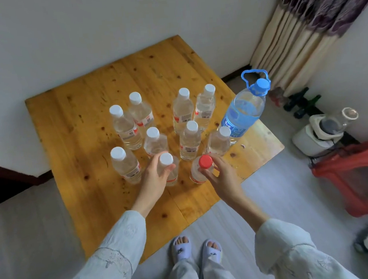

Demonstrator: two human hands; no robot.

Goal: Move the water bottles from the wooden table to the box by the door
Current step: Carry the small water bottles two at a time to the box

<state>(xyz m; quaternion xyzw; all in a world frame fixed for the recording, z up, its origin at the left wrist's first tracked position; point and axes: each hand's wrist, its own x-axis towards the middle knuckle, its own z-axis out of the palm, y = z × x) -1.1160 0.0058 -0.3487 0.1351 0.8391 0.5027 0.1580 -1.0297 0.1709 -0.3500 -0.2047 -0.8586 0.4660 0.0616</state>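
I take the red-capped bottle [201,169] as my landmark, standing at the near edge of the cluster on the wooden worktop [70,118]. Far to its left stands a white-capped bottle [125,164]; just left of the landmark my left hand [154,178] wraps the nearest white-capped bottle [167,169], its grip closed around the neck and shoulder. On the landmark itself my right hand [222,176] pinches just below the cap, fingers curled round it. Behind it stand more small bottles, and to its right and behind, the large blue jug [244,109]. I judge this the pick-up step: both bottles still look to be standing on the worktop. Next I must lift both straight up, clear of their neighbours, and turn toward the box, which is not in view.
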